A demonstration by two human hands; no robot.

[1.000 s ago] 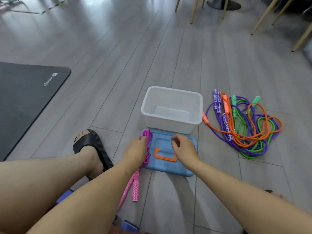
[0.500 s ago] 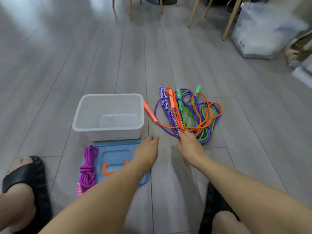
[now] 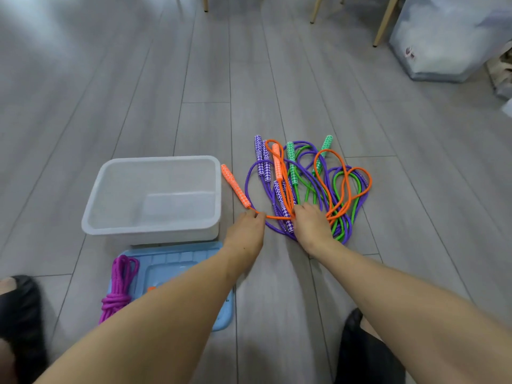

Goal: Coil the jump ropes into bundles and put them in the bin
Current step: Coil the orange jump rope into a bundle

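Note:
A tangle of jump ropes lies on the floor right of the bin: an orange rope (image 3: pixel 345 187), a purple rope (image 3: pixel 260 162) and a green rope (image 3: pixel 291 159). One orange handle (image 3: pixel 235 187) points toward the empty white bin (image 3: pixel 155 159). My left hand (image 3: pixel 245 234) pinches the orange cord just below that handle. At the pile's near edge my right hand (image 3: pixel 311 225) grips the same orange cord, which runs straight between both hands. A coiled magenta rope (image 3: pixel 119 286) rests at the left edge of the blue lid (image 3: pixel 180 259).
The blue lid lies flat on the floor in front of the bin. My black sandals (image 3: pixel 19 314) (image 3: pixel 363 345) sit at the bottom left and bottom right. Chair legs (image 3: pixel 383 20) and a clear plastic bag (image 3: pixel 443 40) stand at the far right.
My left hand let go of the magenta bundle, which now lies beside the lid. Both hands moved right to the pile and took hold of the orange cord.

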